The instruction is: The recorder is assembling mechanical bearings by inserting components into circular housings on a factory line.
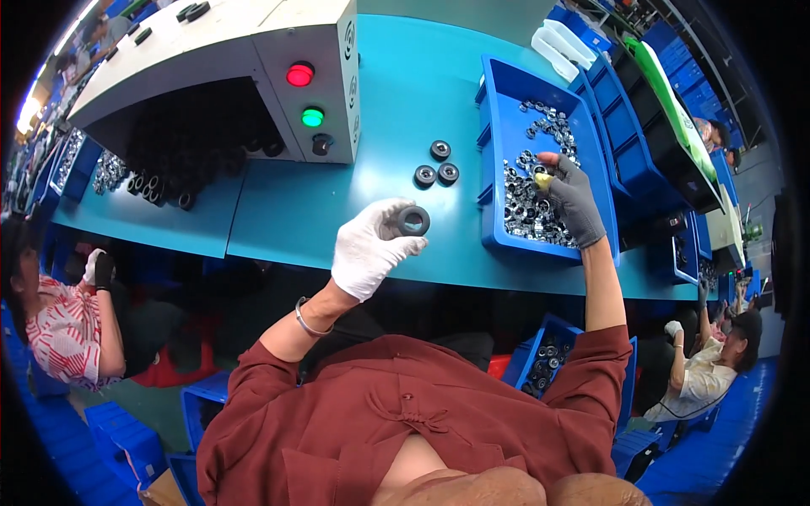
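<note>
- Your left hand, in the white glove, has a chunky black ring pinched between thumb and fingers, hole pretty much facing you. It's up over the near side of the teal table.
- Your right hand, grey glove with bare-looking tips and something yellow on the thumb, is reaching into the blue tray. Fingers are half curled, thumb and index a bit apart; honestly can't tell if you've got a part in there.
- Right under that hand you've got loads of shiny metal rings, mostly in the nearer part of the tray.
- Three small black wheels sit bunched on the table between your hands, beyond the ring you're holding.
- Off to your left is a pale machine, red lamp above green lamp.
</note>
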The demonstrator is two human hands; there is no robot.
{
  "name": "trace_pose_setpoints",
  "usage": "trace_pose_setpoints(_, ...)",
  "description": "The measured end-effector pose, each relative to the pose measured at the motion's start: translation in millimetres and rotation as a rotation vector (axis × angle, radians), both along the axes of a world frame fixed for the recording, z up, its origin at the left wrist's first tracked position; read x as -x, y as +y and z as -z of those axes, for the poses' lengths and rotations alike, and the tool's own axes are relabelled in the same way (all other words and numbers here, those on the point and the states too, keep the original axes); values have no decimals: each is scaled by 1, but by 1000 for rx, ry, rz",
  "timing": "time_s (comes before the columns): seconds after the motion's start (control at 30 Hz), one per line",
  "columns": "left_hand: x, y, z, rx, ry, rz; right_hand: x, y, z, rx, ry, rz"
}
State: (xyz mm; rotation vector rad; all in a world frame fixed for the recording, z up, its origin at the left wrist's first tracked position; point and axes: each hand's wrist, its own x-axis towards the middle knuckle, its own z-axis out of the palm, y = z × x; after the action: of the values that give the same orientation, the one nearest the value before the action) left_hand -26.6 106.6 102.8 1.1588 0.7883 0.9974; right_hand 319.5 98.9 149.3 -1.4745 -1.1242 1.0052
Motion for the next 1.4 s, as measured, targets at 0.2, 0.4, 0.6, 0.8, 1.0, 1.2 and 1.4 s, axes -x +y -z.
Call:
trace_pose_setpoints(0.2, -3, -7, 0, -37, 7, -22, -15, 4, 10, 11, -3, -13)
trace_pose_setpoints(0.4, -4, -11, 0, 3, 17, -16, -16, 5, 13, -6, -35, 28)
trace_pose_setpoints(0.6, -4, -16, 3, -8, -17, -12, -18, 8, 10, -110, -138, 87)
trace_pose_setpoints(0.8, -9, -15, 13, -76, -112, -45, 21, -7, -18, -237, -73, 127)
trace_pose_setpoints(1.0, -24, -19, 9, -49, -414, -62, 126, -43, -23, -73, 218, -243)
trace_pose_setpoints(1.2, -32, -31, 4, 2, -363, -40, 161, -58, 2, -103, 476, -188)
trace_pose_setpoints(1.4, -13, -23, 3, -394, 123, -130, 170, -56, 9, -60, 307, -149)
